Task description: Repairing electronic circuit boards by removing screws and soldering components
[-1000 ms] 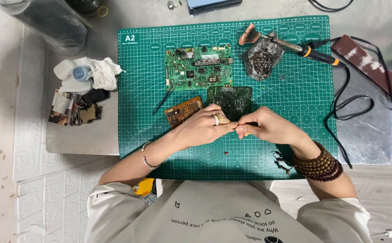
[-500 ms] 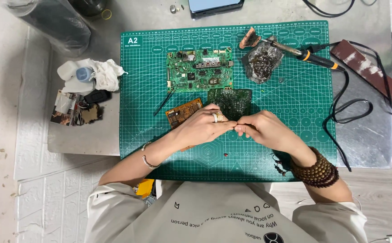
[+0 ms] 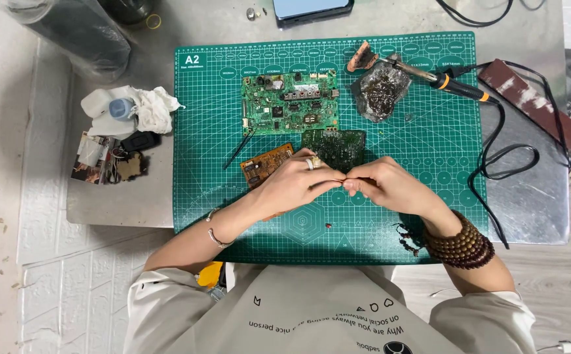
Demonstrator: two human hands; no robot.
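My left hand (image 3: 296, 181) and my right hand (image 3: 388, 185) meet fingertip to fingertip over the green cutting mat (image 3: 429, 151). Together they pinch something very small between them; it is too tiny to make out. Just behind the fingers lies a dark green circuit board (image 3: 335, 147). An orange circuit board (image 3: 266, 164) sits partly under my left hand. A larger green circuit board (image 3: 290, 103) lies further back on the mat. A tiny red part (image 3: 327, 225) rests on the mat below my hands.
A soldering iron (image 3: 452, 84) with a black cable (image 3: 505, 157) lies at the mat's right, beside a bag of dark bits (image 3: 381, 91). A thin black probe (image 3: 238, 149) lies left of the boards. White cloth and a bottle (image 3: 125, 109) sit at left.
The view has shifted slightly; my hands stay together at the same spot over the mat, fingers still pinched.
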